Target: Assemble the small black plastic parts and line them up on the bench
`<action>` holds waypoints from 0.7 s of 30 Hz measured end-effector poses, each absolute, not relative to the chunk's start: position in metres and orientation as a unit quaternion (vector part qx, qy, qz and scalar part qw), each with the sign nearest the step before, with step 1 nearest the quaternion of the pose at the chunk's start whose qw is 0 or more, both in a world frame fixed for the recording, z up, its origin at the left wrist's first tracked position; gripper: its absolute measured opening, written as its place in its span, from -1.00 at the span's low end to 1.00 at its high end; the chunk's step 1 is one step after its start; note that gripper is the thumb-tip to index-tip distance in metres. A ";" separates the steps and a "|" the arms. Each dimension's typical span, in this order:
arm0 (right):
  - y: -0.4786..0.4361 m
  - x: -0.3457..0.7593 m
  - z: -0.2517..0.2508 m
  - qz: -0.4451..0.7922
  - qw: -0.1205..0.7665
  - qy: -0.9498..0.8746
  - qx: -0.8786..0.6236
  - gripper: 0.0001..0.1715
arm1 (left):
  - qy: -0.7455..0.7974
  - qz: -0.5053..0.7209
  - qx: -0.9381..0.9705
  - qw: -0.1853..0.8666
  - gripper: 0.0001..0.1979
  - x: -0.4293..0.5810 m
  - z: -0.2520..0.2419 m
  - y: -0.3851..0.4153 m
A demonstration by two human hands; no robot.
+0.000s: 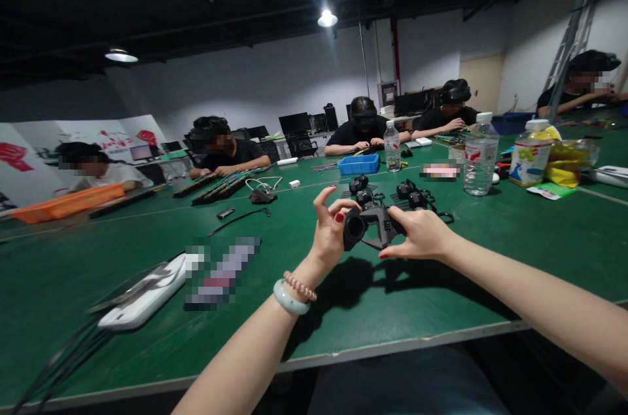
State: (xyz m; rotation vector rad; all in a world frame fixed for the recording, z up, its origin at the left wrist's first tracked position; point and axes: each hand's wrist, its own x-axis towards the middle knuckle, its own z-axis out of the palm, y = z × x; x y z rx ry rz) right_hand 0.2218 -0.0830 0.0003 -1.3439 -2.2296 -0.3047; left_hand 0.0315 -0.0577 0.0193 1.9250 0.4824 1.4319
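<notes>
Matt black plastic bracket part (375, 228), smooth; the green tabletop (515, 251) looks matt, felt-like; clear glossy plastic water bottle (479, 154); a glossy pale jade-like bangle (289, 298) shines.

loose parts (406, 190) just behind the device (375, 229), tray (359, 165) farther behind it, bottle (479, 154) to its right, power strip (142, 301) far left

Dim room, bright ceiling lamp (327, 18) glaring, edges warped, faces blurred.
</notes>
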 end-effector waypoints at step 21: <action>-0.061 0.243 -0.017 -0.196 0.271 -0.853 -0.401 -0.16 | 0.132 0.465 0.848 0.220 -0.32 0.026 0.008 -0.071</action>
